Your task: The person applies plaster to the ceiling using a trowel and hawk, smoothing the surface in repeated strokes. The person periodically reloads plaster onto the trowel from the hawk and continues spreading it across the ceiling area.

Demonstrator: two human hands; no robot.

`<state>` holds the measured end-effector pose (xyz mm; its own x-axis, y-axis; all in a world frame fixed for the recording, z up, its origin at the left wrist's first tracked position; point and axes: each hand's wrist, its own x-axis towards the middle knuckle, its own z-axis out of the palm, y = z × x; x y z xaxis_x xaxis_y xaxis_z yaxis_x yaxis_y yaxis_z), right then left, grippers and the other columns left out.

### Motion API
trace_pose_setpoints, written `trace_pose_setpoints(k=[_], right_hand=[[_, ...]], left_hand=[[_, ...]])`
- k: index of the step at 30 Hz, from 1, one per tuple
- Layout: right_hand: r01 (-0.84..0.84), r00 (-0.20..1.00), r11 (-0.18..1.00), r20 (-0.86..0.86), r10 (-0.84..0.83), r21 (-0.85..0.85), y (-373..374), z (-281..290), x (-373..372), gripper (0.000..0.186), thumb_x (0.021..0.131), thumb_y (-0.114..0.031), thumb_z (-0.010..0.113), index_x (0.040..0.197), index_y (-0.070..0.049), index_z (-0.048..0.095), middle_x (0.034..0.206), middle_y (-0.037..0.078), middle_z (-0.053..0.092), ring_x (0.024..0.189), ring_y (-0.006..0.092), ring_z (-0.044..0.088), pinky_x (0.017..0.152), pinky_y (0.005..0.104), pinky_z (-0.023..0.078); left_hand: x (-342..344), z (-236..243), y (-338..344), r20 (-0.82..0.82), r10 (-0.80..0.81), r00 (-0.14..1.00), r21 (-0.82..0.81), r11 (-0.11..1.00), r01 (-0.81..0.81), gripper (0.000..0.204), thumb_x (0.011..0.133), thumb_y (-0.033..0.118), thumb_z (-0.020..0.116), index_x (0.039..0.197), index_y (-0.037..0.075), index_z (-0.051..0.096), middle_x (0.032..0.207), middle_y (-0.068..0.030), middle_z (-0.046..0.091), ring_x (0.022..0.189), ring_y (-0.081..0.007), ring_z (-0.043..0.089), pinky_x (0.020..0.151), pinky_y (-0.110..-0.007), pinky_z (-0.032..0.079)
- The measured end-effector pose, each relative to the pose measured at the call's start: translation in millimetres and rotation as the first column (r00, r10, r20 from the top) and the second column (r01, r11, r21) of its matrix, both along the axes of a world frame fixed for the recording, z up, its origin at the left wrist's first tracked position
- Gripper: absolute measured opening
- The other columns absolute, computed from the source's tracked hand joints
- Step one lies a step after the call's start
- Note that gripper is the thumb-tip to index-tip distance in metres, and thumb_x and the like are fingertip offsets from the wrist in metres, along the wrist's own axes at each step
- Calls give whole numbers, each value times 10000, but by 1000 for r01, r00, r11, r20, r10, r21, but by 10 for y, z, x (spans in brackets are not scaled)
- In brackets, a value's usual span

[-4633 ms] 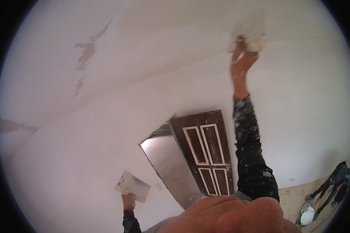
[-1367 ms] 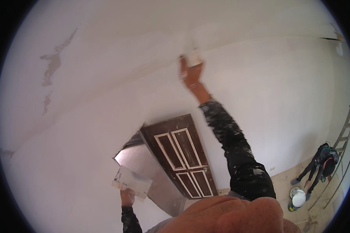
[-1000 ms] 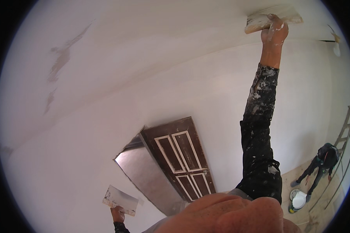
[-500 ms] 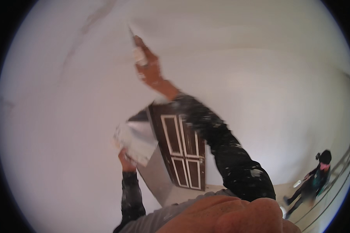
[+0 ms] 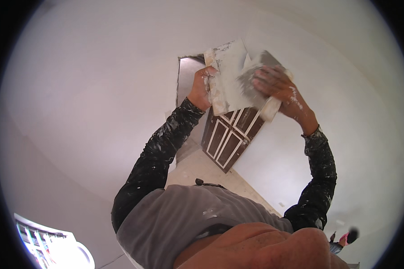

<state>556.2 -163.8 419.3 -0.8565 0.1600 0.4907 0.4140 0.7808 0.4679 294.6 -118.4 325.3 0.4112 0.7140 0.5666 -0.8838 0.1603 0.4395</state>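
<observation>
In front of me, up high, my left hand (image 5: 202, 87) grips the pale handle edge of a wide plastering blade (image 5: 227, 83) whose face is coated with whitish plaster. My right hand (image 5: 278, 85) is closed on a second wide trowel (image 5: 249, 86), its grey metal face smeared by motion. The right trowel overlaps the right side of the left blade; whether the two touch I cannot tell. White plaster spatters both hands and the black sleeves.
Behind the tools is a brown door (image 5: 224, 141) with white trim, beside a doorway (image 5: 187, 80). Pale walls (image 5: 98, 89) curve around. A bright window (image 5: 54, 246) lies at lower left. Another person (image 5: 343, 242) is low at the right.
My right hand has come down and right from high on the wall to the left blade. My left hand has risen and moved right. The view has shifted; the window now shows.
</observation>
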Motion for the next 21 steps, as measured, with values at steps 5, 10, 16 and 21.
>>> trace_pose_setpoints(k=[5,10,16,21], right_hand=[[251,954,958,-204,-221,137,488,-55,978,618,796,-163,695,1377,-188,486,1446,75,443,1349,265,394,1136,437,280],[625,702,294,-686,193,723,-268,694,1880,356,888,4,586,1241,-2,531,1325,228,519,954,263,626,779,325,508],[547,343,356,-590,731,758,-1460,1704,2183,153,908,-80,541,920,31,646,1008,177,602,851,264,603,759,343,495],[571,522,107,-461,717,814,-1078,2255,1216,579,826,-111,555,1335,22,314,1380,212,372,1251,334,355,1022,440,323]], left_hand=[[-222,-504,256,20,968,250,567,195,-800,499,911,238,520,1331,-2,401,1337,-192,445,1204,-270,496,993,-412,444],[-700,-216,309,-59,507,860,6,861,-508,541,832,299,515,1316,57,488,1265,-95,563,1167,-256,533,1017,-386,420],[-1145,-526,751,-113,564,818,-50,819,-572,488,805,264,525,1248,58,525,1203,-93,586,1092,-271,572,968,-396,460],[-1157,-491,740,-103,573,813,3,818,-576,477,828,286,509,1253,70,517,1205,-91,581,1093,-273,568,961,-406,462]])
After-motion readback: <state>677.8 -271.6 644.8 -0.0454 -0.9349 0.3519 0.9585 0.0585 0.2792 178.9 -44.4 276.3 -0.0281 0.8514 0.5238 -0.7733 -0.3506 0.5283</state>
